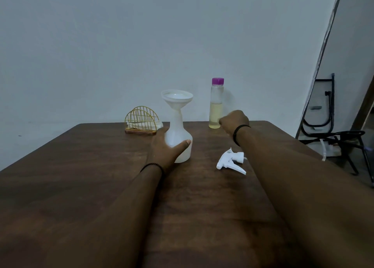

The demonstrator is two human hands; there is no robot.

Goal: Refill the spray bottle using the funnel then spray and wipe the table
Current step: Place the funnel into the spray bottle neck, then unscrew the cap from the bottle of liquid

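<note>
Left hand [164, 146] grips the white plastic spray bottle [179, 138] topped by a white funnel [177, 99]; right hand [233, 122], fingers curled and hidden, reaches beside the purple-capped clear bottle [216, 105], gold wire napkin holder [141, 119] behind.

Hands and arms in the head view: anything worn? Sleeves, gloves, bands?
Two bare forearms, with no sleeves in frame and no gloves. The left hand has a thin dark band round its wrist, which looks beaded. The right hand has a thin black band round its wrist, plain and cord-like. No watch, rings or markings can be made out in this dim light.
</note>
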